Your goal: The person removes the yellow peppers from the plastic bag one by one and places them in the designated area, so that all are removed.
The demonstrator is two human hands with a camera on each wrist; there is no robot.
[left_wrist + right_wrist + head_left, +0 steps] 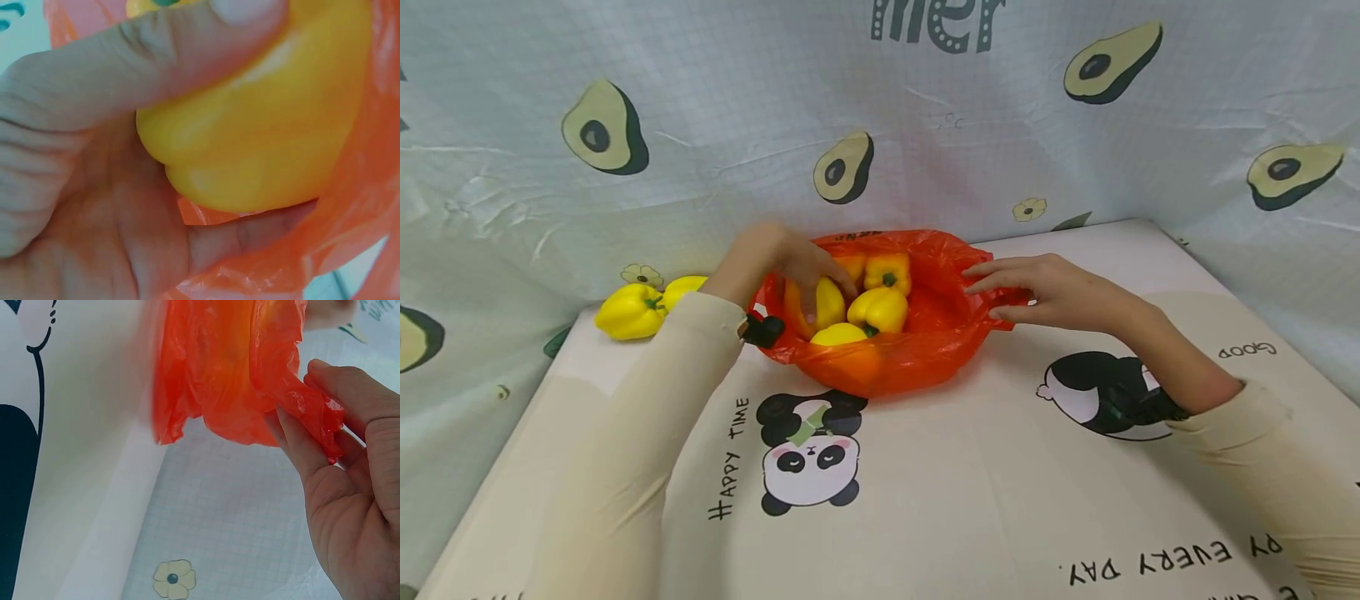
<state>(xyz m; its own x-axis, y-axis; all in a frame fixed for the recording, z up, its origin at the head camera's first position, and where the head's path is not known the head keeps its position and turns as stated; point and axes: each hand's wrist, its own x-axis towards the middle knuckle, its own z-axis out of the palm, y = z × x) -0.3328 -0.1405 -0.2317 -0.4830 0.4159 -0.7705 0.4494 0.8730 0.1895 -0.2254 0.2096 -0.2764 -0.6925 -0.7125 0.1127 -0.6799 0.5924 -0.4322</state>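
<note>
An orange-red plastic bag (917,362) lies with its mouth spread on the table and several yellow bell peppers (880,310) inside. Reaching into its left side, my left hand (801,262) grips one yellow bell pepper (262,137). In the left wrist view the thumb lies over this pepper and a finger runs beneath it, partly behind the plastic. At the bag's right edge, my right hand (1037,287) holds the gathered plastic (312,412) loosely between thumb and fingers. Part of those fingers is hidden behind the plastic in the right wrist view.
Two more yellow bell peppers (631,312) lie outside the bag at the table's back left, one partly covered by my left forearm. The light table cover (940,500) bears panda prints. Behind the table hangs a pale sheet (722,100) with avocado prints.
</note>
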